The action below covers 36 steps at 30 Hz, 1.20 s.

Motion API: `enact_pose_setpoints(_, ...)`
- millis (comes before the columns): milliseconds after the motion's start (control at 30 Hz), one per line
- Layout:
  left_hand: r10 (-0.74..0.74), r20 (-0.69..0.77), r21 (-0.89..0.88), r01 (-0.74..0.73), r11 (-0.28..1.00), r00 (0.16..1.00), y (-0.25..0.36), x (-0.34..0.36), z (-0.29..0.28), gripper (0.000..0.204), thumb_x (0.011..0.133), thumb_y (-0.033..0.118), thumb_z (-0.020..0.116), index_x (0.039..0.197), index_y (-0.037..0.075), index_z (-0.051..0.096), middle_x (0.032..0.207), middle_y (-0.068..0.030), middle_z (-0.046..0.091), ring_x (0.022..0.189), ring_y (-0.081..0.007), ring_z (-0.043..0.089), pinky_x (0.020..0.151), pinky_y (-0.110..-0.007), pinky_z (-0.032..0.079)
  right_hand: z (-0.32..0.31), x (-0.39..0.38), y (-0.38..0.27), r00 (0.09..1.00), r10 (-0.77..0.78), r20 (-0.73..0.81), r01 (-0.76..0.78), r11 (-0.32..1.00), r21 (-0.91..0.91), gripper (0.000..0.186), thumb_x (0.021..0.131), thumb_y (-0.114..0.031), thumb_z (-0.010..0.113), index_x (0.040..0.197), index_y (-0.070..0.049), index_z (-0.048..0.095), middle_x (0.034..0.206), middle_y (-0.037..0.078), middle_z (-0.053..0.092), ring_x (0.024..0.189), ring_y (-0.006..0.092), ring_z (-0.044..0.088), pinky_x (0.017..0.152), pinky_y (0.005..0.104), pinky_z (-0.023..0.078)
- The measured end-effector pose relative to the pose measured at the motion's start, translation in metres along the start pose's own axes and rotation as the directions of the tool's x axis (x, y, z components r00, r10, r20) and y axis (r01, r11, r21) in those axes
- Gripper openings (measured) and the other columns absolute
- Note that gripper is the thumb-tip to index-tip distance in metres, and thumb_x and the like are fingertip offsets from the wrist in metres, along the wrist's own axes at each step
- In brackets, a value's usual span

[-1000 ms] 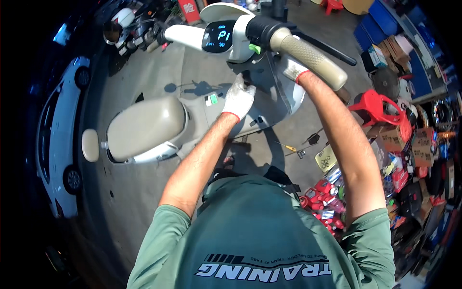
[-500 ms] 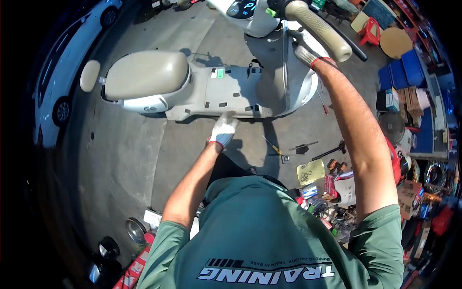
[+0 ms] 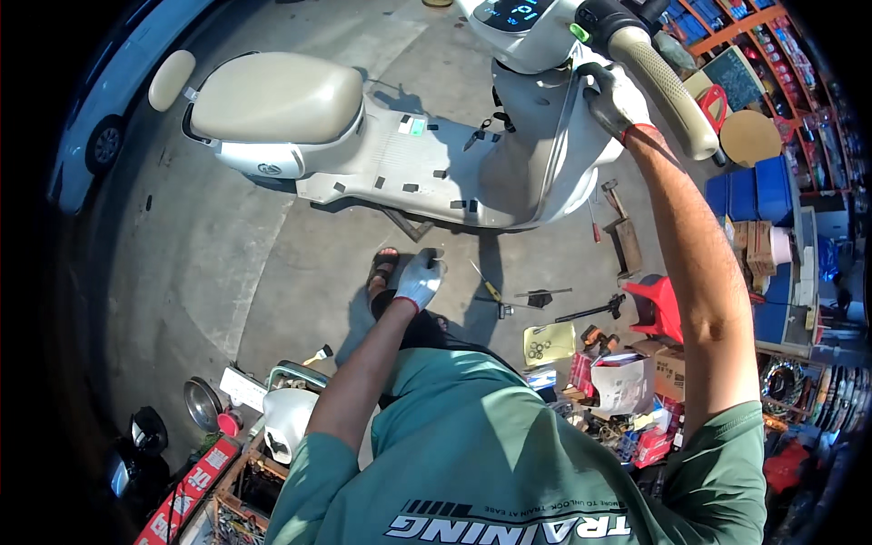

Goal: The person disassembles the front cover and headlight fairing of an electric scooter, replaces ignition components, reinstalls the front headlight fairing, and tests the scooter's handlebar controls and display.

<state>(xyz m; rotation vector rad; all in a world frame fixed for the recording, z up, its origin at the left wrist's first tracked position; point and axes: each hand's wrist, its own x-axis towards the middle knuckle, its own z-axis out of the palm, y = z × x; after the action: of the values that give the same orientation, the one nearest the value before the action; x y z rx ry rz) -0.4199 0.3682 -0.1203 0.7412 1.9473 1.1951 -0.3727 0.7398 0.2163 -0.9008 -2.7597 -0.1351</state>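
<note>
A beige and white scooter (image 3: 381, 186) stands in front of me, its long seat (image 3: 277, 95) to the left and its handlebar at the upper right. Just below the beige handlebar grip (image 3: 668, 91), my gloved right hand (image 3: 618, 98) is closed on the edge of the scooter's front panel (image 3: 570, 145). My gloved left hand (image 3: 422, 277) is held low on the near side of the footboard (image 3: 391, 163), apart from it. Its fingers are curled, and whatever they may hold is too small to make out. Small black pieces dot the footboard, and keys (image 3: 481, 132) lie near its front.
On the floor are a yellow-handled screwdriver (image 3: 490, 286), a yellow tray (image 3: 549, 343) with small rings, a hammer (image 3: 616, 200) and a red stool (image 3: 656, 304). Blue bins (image 3: 754, 193) stand at the right. A white car (image 3: 86, 136) is parked at the left.
My left hand has drawn back from the footboard's near edge toward me. The right hand stays on the front panel. The view has shifted, bringing more clutter near me into sight.
</note>
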Motion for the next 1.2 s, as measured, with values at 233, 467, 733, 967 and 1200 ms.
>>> enact_pose_setpoints(233, -0.03, 0.088, -0.114, 0.04, 0.993, 0.996, 0.008, 0.019, 0.009, 0.03, 0.089, 0.021, 0.055, 0.114, 0.004, 0.062, 0.085, -0.0171, 0.068, 0.074, -0.0251, 0.067, 0.068, -0.035, 0.051, 0.011, 0.012, 0.035, 0.979, -0.123, -0.164, 0.1, 0.985, -0.144, 0.03, 0.082, -0.018, 0.062, 0.112, -0.022, 0.066, 0.096, 0.018, 0.067, 0.092, 0.0345, 0.064, 0.083, 0.0435, 0.05)
enact_pose_setpoints(467, 0.068, 0.01, 0.004, -0.068, 0.998, 0.998, 0.066, 0.034, -0.014, 0.038, 0.089, 0.027, 0.057, 0.115, 0.0, 0.06, 0.098, -0.021, 0.067, 0.092, -0.0313, 0.065, 0.082, -0.037, 0.05, -0.021, 0.022, 0.01, 0.996, -0.076, -0.048, 0.051, 0.919, -0.391, 0.042, 0.084, -0.03, 0.062, 0.124, -0.021, 0.062, 0.121, 0.014, 0.062, 0.111, 0.03, 0.058, 0.096, 0.0399, 0.046)
enact_pose_setpoints(733, 0.344, -0.062, -0.2, -0.35, 0.915, 0.937, 0.256, 0.081, -0.038, 0.031, 0.089, 0.02, 0.054, 0.115, 0.004, 0.059, 0.11, -0.0171, 0.065, 0.101, -0.0326, 0.063, 0.087, -0.038, 0.049, -0.069, 0.053, -0.029, 0.966, -0.017, 0.257, 0.087, 0.961, -0.264, 0.035, 0.084, -0.023, 0.062, 0.117, -0.014, 0.062, 0.119, 0.016, 0.061, 0.112, 0.0311, 0.057, 0.096, 0.0372, 0.045)
enact_pose_setpoints(967, 0.523, -0.294, 0.159, -0.498, 0.852, 0.8, 0.29, 0.147, 0.007, 0.027, 0.085, 0.017, 0.057, 0.109, 0.005, 0.062, 0.096, -0.0177, 0.064, 0.093, -0.0362, 0.061, 0.083, -0.045, 0.048, -0.094, 0.06, -0.06, 0.947, -0.161, 0.279, 0.231, 0.943, -0.241, 0.024, 0.072, -0.014, 0.071, 0.095, -0.009, 0.07, 0.103, 0.017, 0.065, 0.101, 0.0347, 0.061, 0.089, 0.0404, 0.049)
enact_pose_setpoints(1200, 0.555, -0.284, 0.14, -0.539, 0.831, 0.782, 0.327, 0.147, 0.004, 0.034, 0.082, 0.017, 0.059, 0.111, 0.0, 0.059, 0.098, -0.0215, 0.063, 0.096, -0.0375, 0.06, 0.083, -0.045, 0.049, -0.095, 0.06, -0.047, 0.92, -0.261, 0.292, 0.354, 0.875, -0.332, 0.015, 0.063, -0.011, 0.072, 0.078, -0.009, 0.074, 0.078, 0.016, 0.067, 0.079, 0.0332, 0.066, 0.076, 0.0402, 0.053)
